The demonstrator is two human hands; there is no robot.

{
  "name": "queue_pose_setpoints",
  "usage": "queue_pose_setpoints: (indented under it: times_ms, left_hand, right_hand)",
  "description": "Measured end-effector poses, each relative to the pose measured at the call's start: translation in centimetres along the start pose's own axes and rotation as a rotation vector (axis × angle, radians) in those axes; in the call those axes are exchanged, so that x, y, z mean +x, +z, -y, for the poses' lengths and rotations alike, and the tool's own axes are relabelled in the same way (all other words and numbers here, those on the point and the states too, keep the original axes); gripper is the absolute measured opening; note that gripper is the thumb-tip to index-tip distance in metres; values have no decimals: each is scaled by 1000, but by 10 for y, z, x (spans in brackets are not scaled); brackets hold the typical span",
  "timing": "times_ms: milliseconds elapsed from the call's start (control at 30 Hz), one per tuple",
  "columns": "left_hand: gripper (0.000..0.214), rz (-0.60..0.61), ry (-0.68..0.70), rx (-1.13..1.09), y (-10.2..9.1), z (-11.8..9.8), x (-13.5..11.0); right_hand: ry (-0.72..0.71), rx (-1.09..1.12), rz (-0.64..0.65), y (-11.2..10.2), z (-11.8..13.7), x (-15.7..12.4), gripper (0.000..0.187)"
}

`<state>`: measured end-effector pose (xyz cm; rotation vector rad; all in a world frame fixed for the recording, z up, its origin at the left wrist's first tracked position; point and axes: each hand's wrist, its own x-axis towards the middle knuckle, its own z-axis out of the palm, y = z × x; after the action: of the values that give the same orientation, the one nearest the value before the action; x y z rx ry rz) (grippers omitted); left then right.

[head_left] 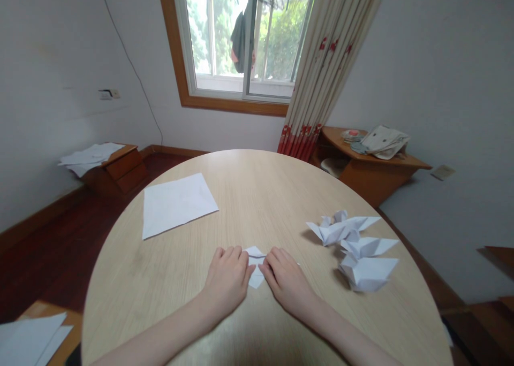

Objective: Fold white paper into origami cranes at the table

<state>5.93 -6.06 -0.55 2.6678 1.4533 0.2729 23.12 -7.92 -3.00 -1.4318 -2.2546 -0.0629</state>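
A small folded piece of white paper (256,278) lies on the round wooden table (257,195) between my two hands, with a crease across its upper part. My left hand (228,272) presses on its left side, fingers curled and thumb against the paper. From the right, my right hand (287,277) grips the opposite side in the same way, its thumb close to the left one. Both hands cover the paper's outer edges.
Several folded paper figures (367,272) stand in a group on the table's right side. A stack of white paper sheets (179,205) lies at the left. Beyond the table are a small drawer cabinet (126,170), a corner shelf (361,168) and a curtain (321,71) beside the window.
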Motion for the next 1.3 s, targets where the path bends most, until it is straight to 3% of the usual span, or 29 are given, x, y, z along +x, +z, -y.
queue_pose_setpoints:
  times_ms: [567, 967, 1300]
  left_hand:
    - [19, -31, -86, -215, 1, 4, 0]
    - [16, -4, -149, -327, -5, 7, 4]
    - [15, 90, -163, -412, -8, 15, 6]
  right_hand:
    - [16, 21, -7, 2, 1, -1, 23]
    - [64, 5, -53, -6, 3, 0, 9]
    - [132, 45, 48, -10, -3, 1, 14]
